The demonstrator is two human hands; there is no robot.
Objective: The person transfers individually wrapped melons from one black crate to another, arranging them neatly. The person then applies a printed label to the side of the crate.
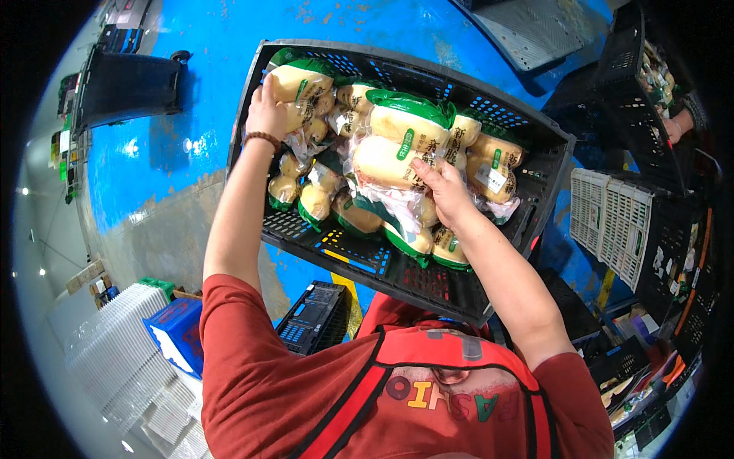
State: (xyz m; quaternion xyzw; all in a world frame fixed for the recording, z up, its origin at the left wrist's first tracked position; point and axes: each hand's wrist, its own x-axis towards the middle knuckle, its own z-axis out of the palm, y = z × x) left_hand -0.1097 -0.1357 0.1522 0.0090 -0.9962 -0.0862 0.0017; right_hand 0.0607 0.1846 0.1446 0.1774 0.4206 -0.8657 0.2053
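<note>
A black perforated plastic crate [355, 261] lies before me with several clear bags of lotus root in it. My right hand [450, 192] grips the lower right side of a large green-topped bag of lotus root [395, 158], thumb on its front. This bag rests over others and hides part of them. At the crate's left end my left hand [266, 112] is curled against the side of another bag of lotus root [304, 83]; its fingertips are partly hidden. To the right lies a bag with a white label [494, 166]. Smaller bags [315, 198] lie along the near side.
A dark wheeled bin [129, 89] stands at far left on the blue floor [229, 34]. A folded black crate [312, 315] is below my crate. White crates [610, 221] are at right, near another person's hand [676, 126]. A grey platform [527, 34] is at top right.
</note>
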